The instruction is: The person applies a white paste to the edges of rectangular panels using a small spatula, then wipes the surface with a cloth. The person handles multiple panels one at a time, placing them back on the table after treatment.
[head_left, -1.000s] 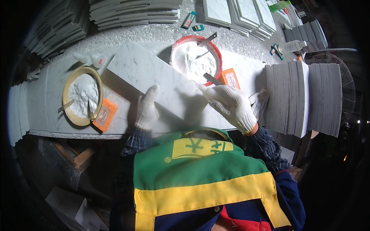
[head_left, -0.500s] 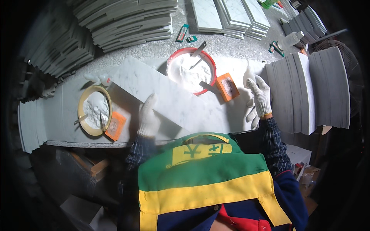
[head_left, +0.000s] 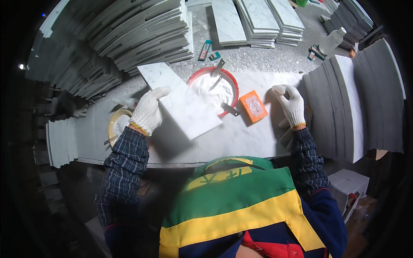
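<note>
Head view: the left hand (head_left: 148, 111), in a white knit glove, grips a pale, grey-veined tile (head_left: 180, 103) by its left long edge, fingers lying over the upper face. The tile is in front of the person, slanting from upper left to lower right; the shadow below it suggests that it is raised off the table (head_left: 262, 144). Its right side covers part of the red-rimmed bowl (head_left: 235, 80) of white paste (head_left: 226, 92); whether tile and rim touch, I cannot tell.

The right hand (head_left: 292, 107), also gloved, is well apart from the tile, thumb and fingers closed around a small white bottle (head_left: 278, 89), mostly hidden by them. Between that hand and the bowl lies an orange box (head_left: 254, 106). A metal blade (head_left: 231, 109) rests across the bowl's rim near the box. To the left, the yellow bowl (head_left: 112, 124) is partly behind the left forearm.

The tile looks like stone: probably stiff, fairly heavy for its thinness, smooth and rather slippery under knit cotton, and apt to chip at its corners. A one-handed hold on one edge likely lets the far end dip; gripping near the middle of both long edges should balance it better.
</note>
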`<state>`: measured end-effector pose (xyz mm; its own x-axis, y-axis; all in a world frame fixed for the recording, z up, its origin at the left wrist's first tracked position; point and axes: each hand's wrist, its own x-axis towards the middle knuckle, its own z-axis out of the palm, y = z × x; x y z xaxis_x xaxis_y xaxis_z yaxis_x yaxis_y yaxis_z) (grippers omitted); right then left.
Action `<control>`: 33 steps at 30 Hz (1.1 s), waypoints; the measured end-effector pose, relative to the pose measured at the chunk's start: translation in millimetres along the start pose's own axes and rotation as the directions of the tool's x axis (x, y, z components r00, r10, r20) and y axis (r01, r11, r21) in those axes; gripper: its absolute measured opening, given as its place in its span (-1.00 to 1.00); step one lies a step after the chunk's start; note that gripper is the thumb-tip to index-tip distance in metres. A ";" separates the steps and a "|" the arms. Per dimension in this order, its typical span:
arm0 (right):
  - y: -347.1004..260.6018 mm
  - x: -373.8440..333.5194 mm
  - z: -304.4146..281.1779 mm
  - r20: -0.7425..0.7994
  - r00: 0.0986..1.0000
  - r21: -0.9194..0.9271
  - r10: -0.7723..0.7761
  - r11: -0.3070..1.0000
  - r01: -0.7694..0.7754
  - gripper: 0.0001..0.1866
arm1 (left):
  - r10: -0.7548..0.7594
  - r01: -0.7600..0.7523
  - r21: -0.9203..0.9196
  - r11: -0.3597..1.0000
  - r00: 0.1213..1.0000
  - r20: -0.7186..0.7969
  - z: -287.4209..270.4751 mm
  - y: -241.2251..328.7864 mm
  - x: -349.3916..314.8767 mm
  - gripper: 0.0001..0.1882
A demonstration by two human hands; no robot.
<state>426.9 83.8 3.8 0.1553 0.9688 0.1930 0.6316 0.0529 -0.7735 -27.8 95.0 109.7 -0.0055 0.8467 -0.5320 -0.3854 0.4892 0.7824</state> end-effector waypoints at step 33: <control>-11.7 4.5 -30.5 0.058 0.997 -0.068 0.048 0.997 -0.044 -0.39 | 0.194 -0.195 -0.012 0.981 0.979 -0.061 -1.3 -43.5 -32.9 -0.55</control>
<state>443.3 80.2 32.1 0.1413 0.9826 0.1202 0.6744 -0.0066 -0.7384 -12.0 45.6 92.7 -0.1366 0.9112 -0.3887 -0.3881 0.3118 0.8673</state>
